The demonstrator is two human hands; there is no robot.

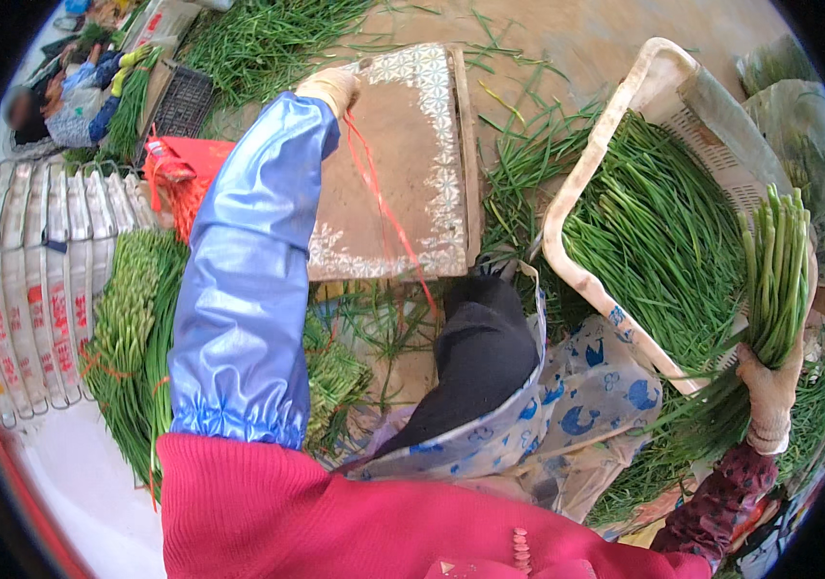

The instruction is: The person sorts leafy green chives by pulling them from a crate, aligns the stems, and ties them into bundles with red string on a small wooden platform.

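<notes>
In a light glove, my left hand [331, 88] is at the far left corner of a worn board [391, 174] with a white floral pattern along its edges. Strands of red plastic string [378, 192] hang from its fingers across the board. My right hand [773, 391], also gloved, grips a bunch of green chive-like stalks [774, 279] at the far right, cut ends upward. Its leafy part trails down to the left. Beside that hand, a white plastic basket [586, 170] tilts toward me, holding many loose stalks [648, 239].
Tied bundles [127, 311] lie at the left near stacked white crates [32, 289]. A red bag [192, 163] stands behind my left sleeve. Loose greens [268, 43] cover the floor at the back. Another person [76, 101] handles greens at the upper left beside a black crate [181, 101].
</notes>
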